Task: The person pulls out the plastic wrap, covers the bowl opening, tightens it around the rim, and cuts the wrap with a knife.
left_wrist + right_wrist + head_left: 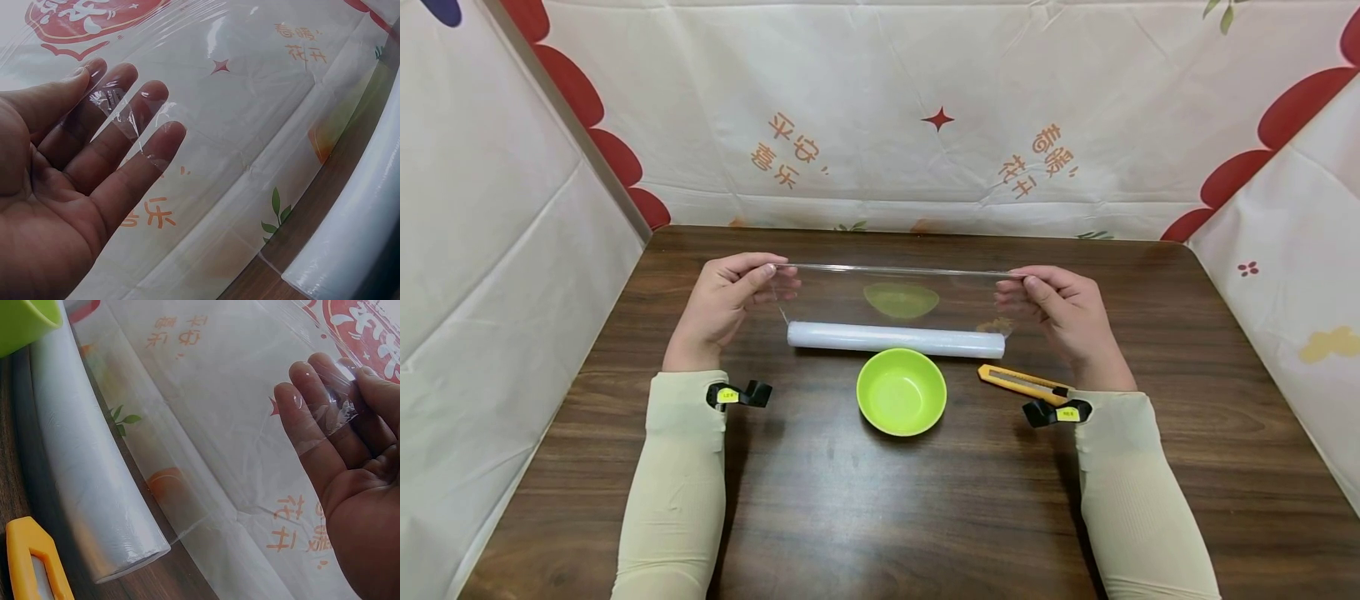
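A sheet of clear plastic wrap (895,269) is stretched taut between both hands, beyond and above its white roll (895,339). My left hand (722,304) pinches one corner between thumb and index finger; the left wrist view shows its other fingers spread behind the film. At the opposite corner my right hand (1063,308) pinches the film in the same way. The wrap runs down to the roll, which lies crosswise on the table. Just in front of the roll stands a lime-green bowl (901,393) with nothing inside. A pale green reflection of it shows in the film.
A yellow box cutter (1022,382) lies right of the bowl, its rear end partly hidden by the right wrist strap. The dark wooden table (865,508) is bordered at the back and sides by a printed white cloth (865,100).
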`<state>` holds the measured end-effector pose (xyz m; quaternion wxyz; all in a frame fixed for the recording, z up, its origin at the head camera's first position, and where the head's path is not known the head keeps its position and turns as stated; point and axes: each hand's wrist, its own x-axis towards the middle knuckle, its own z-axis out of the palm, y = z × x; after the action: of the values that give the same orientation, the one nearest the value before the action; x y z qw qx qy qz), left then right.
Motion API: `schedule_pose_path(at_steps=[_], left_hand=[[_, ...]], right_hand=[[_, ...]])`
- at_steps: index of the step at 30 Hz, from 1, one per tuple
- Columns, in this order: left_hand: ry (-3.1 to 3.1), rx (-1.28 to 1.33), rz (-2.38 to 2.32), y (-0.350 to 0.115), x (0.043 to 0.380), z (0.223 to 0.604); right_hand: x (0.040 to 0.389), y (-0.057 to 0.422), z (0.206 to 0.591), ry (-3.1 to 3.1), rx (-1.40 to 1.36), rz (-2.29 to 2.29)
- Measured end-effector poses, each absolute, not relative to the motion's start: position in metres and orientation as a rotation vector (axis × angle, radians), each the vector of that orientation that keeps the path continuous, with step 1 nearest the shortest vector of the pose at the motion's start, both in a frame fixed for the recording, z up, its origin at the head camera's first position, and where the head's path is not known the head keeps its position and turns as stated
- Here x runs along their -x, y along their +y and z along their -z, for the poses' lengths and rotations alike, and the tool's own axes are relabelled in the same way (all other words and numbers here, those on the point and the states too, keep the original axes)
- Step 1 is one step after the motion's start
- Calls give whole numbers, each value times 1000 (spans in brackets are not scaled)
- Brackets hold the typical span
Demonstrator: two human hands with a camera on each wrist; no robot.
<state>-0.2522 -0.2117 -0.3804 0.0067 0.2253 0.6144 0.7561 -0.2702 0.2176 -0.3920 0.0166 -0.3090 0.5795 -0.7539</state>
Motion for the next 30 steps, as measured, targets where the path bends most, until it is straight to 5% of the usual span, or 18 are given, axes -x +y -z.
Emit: schedule_pose_path(at_steps=[30], left_hand=[[1930, -736, -2358, -211, 251, 378]], right_hand=[[271, 218, 392, 1759, 1004, 2352]])
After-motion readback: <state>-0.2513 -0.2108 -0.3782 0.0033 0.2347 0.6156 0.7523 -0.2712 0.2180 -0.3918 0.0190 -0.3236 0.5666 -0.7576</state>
